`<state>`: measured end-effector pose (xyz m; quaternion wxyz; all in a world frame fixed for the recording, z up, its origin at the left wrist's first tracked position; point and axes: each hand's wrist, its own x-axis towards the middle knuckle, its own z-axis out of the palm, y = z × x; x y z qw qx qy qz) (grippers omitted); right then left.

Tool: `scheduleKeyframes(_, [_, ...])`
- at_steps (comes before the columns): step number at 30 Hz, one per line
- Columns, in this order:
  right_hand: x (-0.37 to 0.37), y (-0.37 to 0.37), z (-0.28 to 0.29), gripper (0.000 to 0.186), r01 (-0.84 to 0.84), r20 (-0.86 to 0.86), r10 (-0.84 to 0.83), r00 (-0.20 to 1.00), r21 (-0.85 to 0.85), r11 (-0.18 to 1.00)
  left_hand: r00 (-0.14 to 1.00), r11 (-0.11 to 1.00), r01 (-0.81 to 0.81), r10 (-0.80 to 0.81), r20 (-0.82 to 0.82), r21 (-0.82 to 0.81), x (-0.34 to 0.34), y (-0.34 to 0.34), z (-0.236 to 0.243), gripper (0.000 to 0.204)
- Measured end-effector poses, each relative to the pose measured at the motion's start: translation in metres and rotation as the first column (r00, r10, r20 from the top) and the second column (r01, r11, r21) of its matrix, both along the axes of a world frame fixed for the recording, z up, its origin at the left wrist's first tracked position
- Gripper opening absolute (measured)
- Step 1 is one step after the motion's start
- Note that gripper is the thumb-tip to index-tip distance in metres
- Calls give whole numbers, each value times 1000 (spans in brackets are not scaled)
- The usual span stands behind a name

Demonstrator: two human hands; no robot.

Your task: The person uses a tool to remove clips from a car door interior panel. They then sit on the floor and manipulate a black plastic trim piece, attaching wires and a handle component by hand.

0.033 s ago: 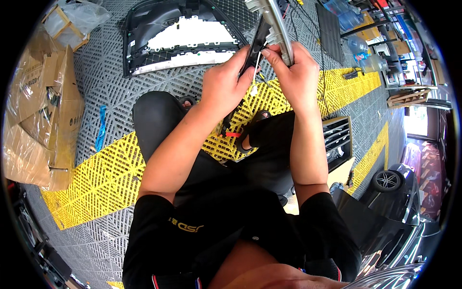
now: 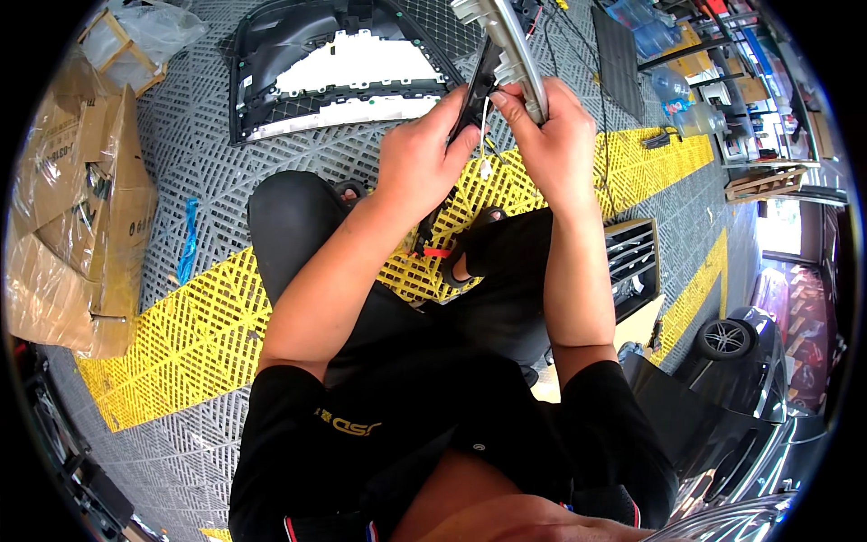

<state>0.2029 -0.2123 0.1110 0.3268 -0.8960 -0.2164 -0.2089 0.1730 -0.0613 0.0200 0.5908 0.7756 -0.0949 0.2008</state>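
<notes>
Trim strip [image 2: 520, 59] of silver-grey, ribbed along its inner side, rises at the top centre of the head view, its lower end gripped in the right hand [image 2: 562, 134] of a person in black, crouched or seated low over a workshop floor. The right thumb bends across toward the strip's near edge, and the fingers wrap behind it. Just to its left in the frame, the left hand [image 2: 417, 155] pinches a slimmer black strip [image 2: 486, 74] between thumb and fingers. From the gap between the hands hangs a thin white cable [image 2: 484, 117], ending in a white plug [image 2: 486, 170] seen against yellow floor tiles [image 2: 203, 312].

Work appears partway along: both strips are up in the hands, while the plug dangles, joined to nothing that shows, and the strips look apart at their lower ends. Whether they meet farther up is hard to say, since fingers and overlap hide much of the black one.

At upper left of centre, a black car body panel [image 2: 282, 43] lies on grey grid flooring. A plastic-wrapped cardboard carton [image 2: 116, 194] stands at the left edge, near a crumpled blue strip [image 2: 188, 242]. A dark car [image 2: 766, 384] occupies the lower right.
</notes>
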Motion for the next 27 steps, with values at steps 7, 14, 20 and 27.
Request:
scheduleKeyframes(7, [-5,4,-5,25,46,-140,-43,989,16,999,976,991,-111,95,194,74,3,-3,-6,47])
scheduleKeyframes(14, [-15,10,-12,24,38,-183,-21,983,90,995,946,979,-174,136,294,106,-5,-1,-4,52])
scheduleKeyframes(20, [-13,11,-17,21,66,-3,-66,998,103,992,948,971,-212,176,267,113,-6,-5,6,52])
scheduleKeyframes(27, [-8,24,-42,27,185,236,-229,944,193,964,951,956,-267,242,194,120,-5,-7,7,48])
